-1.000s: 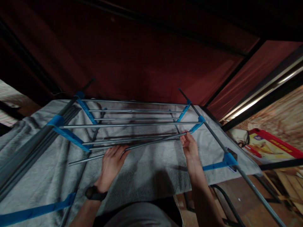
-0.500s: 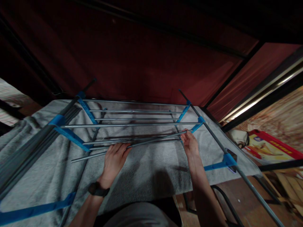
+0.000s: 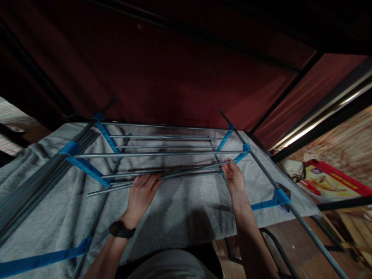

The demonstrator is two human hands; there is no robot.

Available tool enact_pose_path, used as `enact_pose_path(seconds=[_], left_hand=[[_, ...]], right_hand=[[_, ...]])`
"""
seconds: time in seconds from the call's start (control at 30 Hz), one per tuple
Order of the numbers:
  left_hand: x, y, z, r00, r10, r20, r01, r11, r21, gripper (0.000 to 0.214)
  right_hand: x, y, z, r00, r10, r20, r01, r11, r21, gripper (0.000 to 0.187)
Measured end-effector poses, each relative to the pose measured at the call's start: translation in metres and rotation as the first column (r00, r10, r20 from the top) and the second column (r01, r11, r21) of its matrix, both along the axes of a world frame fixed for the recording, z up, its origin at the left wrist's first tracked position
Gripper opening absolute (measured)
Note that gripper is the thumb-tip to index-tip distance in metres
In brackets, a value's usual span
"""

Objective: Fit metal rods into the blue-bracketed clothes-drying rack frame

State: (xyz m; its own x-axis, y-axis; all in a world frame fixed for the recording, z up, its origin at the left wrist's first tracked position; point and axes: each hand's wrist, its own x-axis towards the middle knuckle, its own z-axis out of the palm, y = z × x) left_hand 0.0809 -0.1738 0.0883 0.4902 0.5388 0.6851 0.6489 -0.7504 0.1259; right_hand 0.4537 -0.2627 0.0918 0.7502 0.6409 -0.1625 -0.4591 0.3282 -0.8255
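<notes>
A thin grey metal tube (image 3: 186,170) slants across a half-built rack of grey tubes and blue plastic brackets. My left hand (image 3: 143,190), a dark watch on its wrist, is closed over the tube left of its middle. The tube's free left end sticks out past that hand. Near the tube's right end, the fingers of my right hand (image 3: 233,176) pinch it beside the right blue bracket (image 3: 241,157). Whether the tip sits inside that bracket I cannot tell. The left blue bracket (image 3: 90,170) holds a long crosswise tube (image 3: 162,154) above the slanted one.
Grey cloth (image 3: 174,213) covers the table under the rack. Several loose tubes (image 3: 37,186) lie bundled at left. A lower blue bracket (image 3: 43,257) is near the front left, another (image 3: 281,197) at right. A red and yellow box (image 3: 328,180) stands farther right.
The tube's left end has risen very slightly, with my left hand moving a little along with it. My right hand keeps nearly the same place at the bracket.
</notes>
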Motion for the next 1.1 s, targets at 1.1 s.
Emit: enact_pose_path(seconds=[1.1], left_hand=[[0.003,0.015,0.017,0.969,-0.034,-0.244,0.018,0.998,-0.067,0.028]], right_hand=[[0.008,0.003,-0.002,0.998,0.063,-0.027,-0.065,0.995,-0.079,0.011]])
